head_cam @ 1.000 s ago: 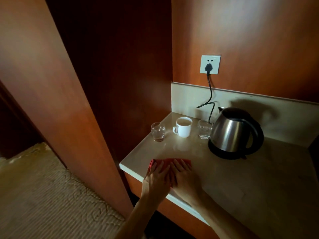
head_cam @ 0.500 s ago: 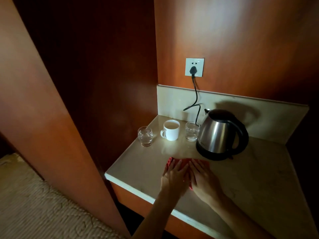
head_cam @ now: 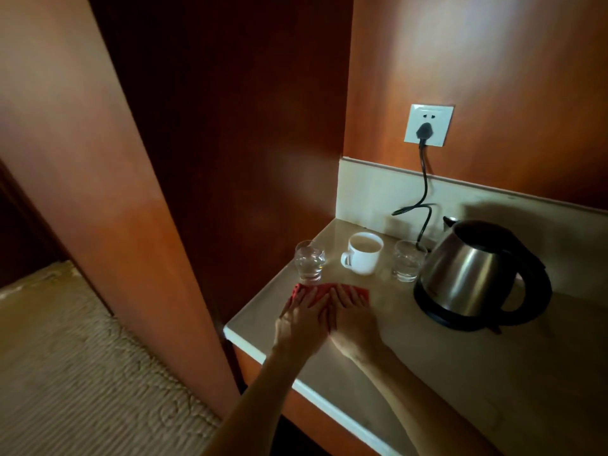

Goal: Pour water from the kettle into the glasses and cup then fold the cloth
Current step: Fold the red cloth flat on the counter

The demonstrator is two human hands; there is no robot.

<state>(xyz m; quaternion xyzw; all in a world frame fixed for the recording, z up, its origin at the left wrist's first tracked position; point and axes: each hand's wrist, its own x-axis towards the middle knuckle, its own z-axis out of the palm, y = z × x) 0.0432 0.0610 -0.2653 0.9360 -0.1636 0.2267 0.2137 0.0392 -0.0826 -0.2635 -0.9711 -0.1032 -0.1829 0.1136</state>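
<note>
Both hands lay flat and spread, side by side with thumbs nearly touching, the left hand [head_cam: 301, 319] and the right hand [head_cam: 352, 319] pressing palms-down on the small red folded cloth [head_cam: 329, 288] rather than pinching it; only its far edge and corners showed past the fingertips. The cloth sat on the pale stone countertop [head_cam: 460, 373] near its left front edge. Just beyond the left fingertips stood the clear drinking glass on the left [head_cam: 309, 261], its base almost touching the cloth's far edge; it appeared to hold water. Further ahead, between the 2 hands' lines, was the white ceramic cup with a handle [head_cam: 363, 252], filled with liquid, and beyond the right fingertips the second clear glass [head_cam: 408, 261]. Well off to the right of the grip stood the stainless-steel electric kettle with black handle and base [head_cam: 473, 274], its black cord [head_cam: 424, 189] running up to the white wall socket [head_cam: 428, 125]. The cloth would likely handle as light, soft and limp, sliding easily on the smooth stone, so taking it by a corner or folded edge seemed best, with care not to nudge the fragile glass close ahead. With the vessels apparently filled, folding looked nearly finished. No brand, label or writing could be read anywhere.
</note>
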